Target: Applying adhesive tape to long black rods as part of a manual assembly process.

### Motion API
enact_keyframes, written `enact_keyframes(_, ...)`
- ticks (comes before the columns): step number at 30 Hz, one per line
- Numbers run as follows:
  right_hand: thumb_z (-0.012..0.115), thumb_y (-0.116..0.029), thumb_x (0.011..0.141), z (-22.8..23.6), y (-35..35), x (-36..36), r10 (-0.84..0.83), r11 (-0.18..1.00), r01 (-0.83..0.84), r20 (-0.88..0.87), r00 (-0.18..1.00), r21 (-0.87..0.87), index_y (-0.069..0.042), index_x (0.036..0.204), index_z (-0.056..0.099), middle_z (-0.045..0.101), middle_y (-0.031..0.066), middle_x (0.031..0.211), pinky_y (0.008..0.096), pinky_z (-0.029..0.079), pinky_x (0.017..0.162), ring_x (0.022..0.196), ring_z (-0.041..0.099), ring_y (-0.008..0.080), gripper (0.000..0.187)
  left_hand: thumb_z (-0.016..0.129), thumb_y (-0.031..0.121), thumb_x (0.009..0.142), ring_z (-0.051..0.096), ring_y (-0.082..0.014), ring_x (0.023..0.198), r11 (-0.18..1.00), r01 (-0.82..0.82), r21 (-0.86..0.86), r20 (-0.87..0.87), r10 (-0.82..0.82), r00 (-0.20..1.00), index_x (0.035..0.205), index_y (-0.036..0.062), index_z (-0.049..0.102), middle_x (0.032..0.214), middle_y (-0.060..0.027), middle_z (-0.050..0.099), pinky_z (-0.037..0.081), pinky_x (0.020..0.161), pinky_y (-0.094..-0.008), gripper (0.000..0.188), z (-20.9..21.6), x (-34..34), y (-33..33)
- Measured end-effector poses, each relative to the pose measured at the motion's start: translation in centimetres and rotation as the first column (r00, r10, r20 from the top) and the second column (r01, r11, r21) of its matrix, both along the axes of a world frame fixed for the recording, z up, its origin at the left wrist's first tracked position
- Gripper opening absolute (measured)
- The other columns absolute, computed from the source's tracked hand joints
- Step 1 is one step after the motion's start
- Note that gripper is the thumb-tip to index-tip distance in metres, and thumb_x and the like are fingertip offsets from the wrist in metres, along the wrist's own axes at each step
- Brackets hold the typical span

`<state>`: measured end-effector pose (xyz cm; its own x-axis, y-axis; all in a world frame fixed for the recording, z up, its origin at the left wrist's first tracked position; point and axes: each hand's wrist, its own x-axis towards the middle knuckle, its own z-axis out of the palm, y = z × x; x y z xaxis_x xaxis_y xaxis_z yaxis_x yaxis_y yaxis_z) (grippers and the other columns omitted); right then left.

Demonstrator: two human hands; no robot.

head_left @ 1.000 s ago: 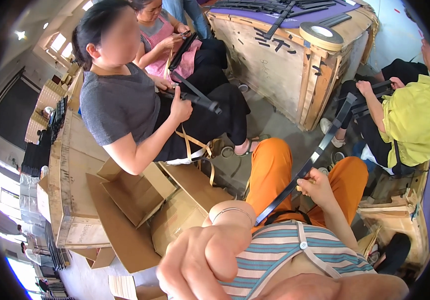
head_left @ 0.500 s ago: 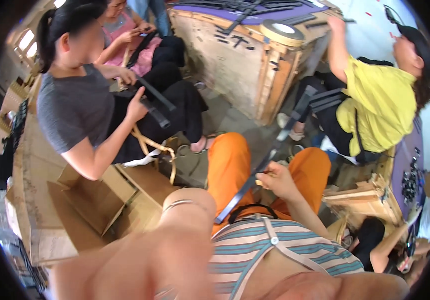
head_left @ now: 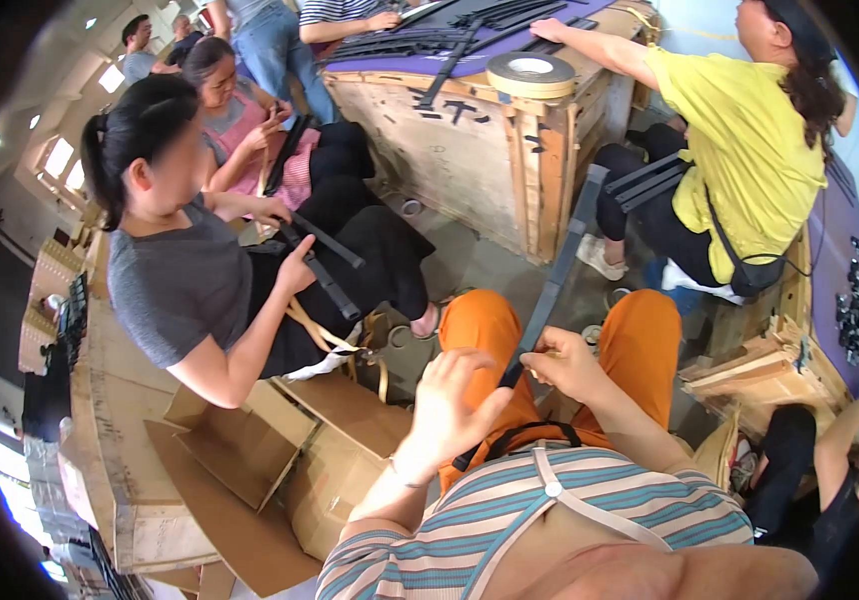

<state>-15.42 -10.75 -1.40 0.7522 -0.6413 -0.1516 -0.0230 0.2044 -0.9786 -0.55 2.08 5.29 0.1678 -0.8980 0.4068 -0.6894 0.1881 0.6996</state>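
Note:
A long black strip slants from my waist, over my lap, out toward the floor between my knees. My right hand is closed in a pinch at the strip's right edge, near its middle. Whether anything small is also in those fingers I cannot tell. My left hand hovers just left of the strip's near part, fingers apart, the thumb pointing at it. That thumb seems close to the strip, but contact is unclear. My orange trousers lie under the strip and right hand.
An opened cardboard box stands at my left. Beyond it, a person in grey holds black strips. A wooden crate table ahead carries black strips and a tape roll. A person in yellow sits at right, near a wooden crate.
My left hand has moved from close by the camera, blurred, forward to beside the strip. The right hand stays at the strip. The person in yellow now reaches farther across the table.

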Motion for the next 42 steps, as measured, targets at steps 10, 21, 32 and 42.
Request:
enact_keyframes(10,0.061,-0.006,0.080,-0.5,0.3,1.1,0.023,1.000,-0.023,0.021,1.000,0.013,-0.001,0.083,0.056,0.055,-0.0001,0.070,0.0198,0.041,0.050,0.056,0.050,0.0050,0.008,0.061,0.012,0.077,0.057,-0.0387,0.080,0.924,-0.249,0.289,-0.009,0.262,0.965,0.106,0.0006,0.046,0.090,-0.0223,0.056,0.047,0.068,-0.0420,0.035,-7.6,-2.9,-0.2)
enact_keyframes(21,0.060,-0.004,0.080,-1.0,0.4,1.3,0.022,0.999,-0.022,-0.007,1.000,0.044,-0.001,0.080,0.055,0.054,0.0004,0.068,0.0194,0.038,0.049,0.054,0.048,0.0050,0.005,0.061,0.023,0.080,0.058,-0.0389,0.078,0.866,-0.275,0.417,-0.062,0.329,0.942,0.101,0.0024,0.049,0.084,-0.0215,0.059,0.046,0.066,-0.0442,0.032,-8.5,-3.1,-0.2)
enact_keyframes(32,0.059,-0.005,0.081,-1.3,0.2,1.4,0.006,0.997,-0.002,-0.056,0.998,0.079,-0.001,0.078,0.056,0.054,0.0001,0.066,0.0187,0.037,0.048,0.053,0.047,0.0044,0.006,0.063,0.019,0.078,0.060,-0.0366,0.082,0.838,-0.164,0.521,-0.232,0.324,0.917,0.104,0.0013,0.049,0.087,-0.0208,0.061,0.047,0.071,-0.0411,0.034,-8.7,-2.5,-0.7)
enact_keyframes(42,0.060,-0.006,0.083,-0.2,0.4,1.6,0.019,1.000,-0.018,-0.058,0.998,0.016,0.000,0.086,0.054,0.056,0.0020,0.076,0.0189,0.041,0.051,0.057,0.049,0.0046,0.009,0.059,0.021,0.081,0.060,-0.0391,0.075,0.896,-0.328,0.299,-0.162,0.386,0.908,0.123,0.0165,0.040,0.093,-0.0187,0.060,0.049,0.063,-0.0463,0.047,-8.4,-2.9,-0.8)
